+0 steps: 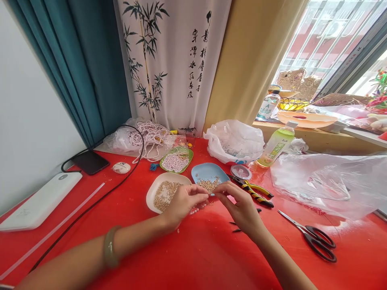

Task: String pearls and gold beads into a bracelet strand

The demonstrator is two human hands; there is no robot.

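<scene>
Apparently at a beading step, with left grip (pixel 183 201) and right grip (pixel 240 203) both pressed together at the tips, perhaps on a piece too small to tell, by gold beads (pixel 208 185) in the blue tray (pixel 207 170), toward the far edge of the surface (pixel 193 257), next likely calling for steady alignment

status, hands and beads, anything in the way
Left hand and right hand pinched, contents unclear. Gold beads in cream dish, blue dish. Pliers beside right hand.

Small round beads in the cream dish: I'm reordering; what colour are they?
Gold beads, clearest in the head view.
</scene>
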